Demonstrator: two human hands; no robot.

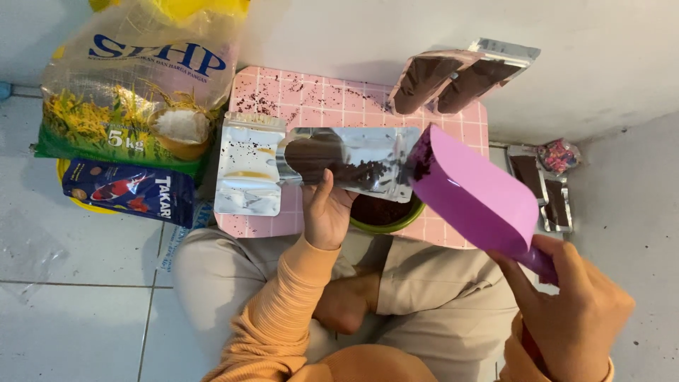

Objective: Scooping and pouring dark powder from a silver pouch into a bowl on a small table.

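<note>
At the far left a big rice sack (134,85) stands on the floor, and a small dark blue bag (127,191) lies in front of it. On the pink tabletop (318,99) an empty silver pouch (249,166) lies flat. Just beside it, the left hand (327,212) holds a second silver pouch (353,164) from below; its grip is closed on the lower edge of the pouch, with the thumb on the front. This pouch lies sideways above the tabletop, with dark grains inside it, and its open end points to the right. A purple scoop (474,194) touches this open end. The right hand (573,304) has its grip closed around the scoop handle, low at the right. Under the pouch sits a green bowl (396,223) of dark grains. Two filled pouches (460,74) lean on the wall behind.
</note>
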